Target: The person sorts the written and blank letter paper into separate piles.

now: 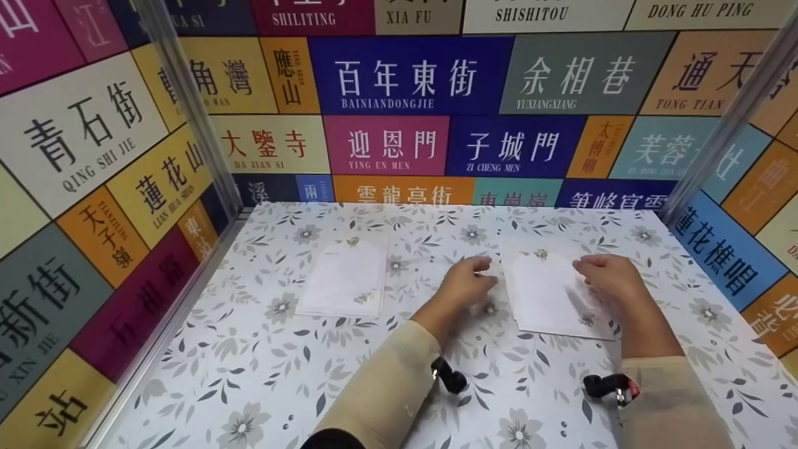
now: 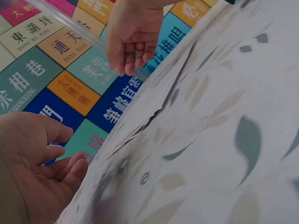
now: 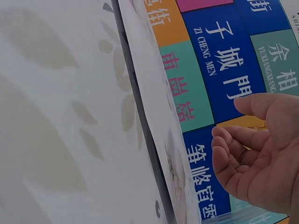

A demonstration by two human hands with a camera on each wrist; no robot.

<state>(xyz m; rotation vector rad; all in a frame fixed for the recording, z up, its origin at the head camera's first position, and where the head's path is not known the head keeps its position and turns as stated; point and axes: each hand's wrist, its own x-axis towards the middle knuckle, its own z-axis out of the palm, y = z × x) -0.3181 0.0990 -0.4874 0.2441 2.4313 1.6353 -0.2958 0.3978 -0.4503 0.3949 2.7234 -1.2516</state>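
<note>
Two flat stacks of white printed paper sheets lie on the patterned table, a left stack (image 1: pixel 343 280) and a right stack (image 1: pixel 542 293). Each has a small flower print at the top and lower right. My left hand (image 1: pixel 464 284) hovers just left of the right stack, fingers loosely bent and holding nothing. Over the right stack's right edge is my right hand (image 1: pixel 612 280); in the right wrist view this hand (image 3: pixel 261 149) has a gap between thumb and bent fingers, with nothing in it. The right stack's edge (image 2: pixel 161 105) shows slightly uneven layers in the left wrist view.
The tabletop (image 1: pixel 249 374) has a grey flower and leaf print. Walls of coloured sign panels (image 1: pixel 411 75) stand behind and on both sides, with transparent strips at the corners. Small black devices (image 1: pixel 452 377) are worn at both wrists.
</note>
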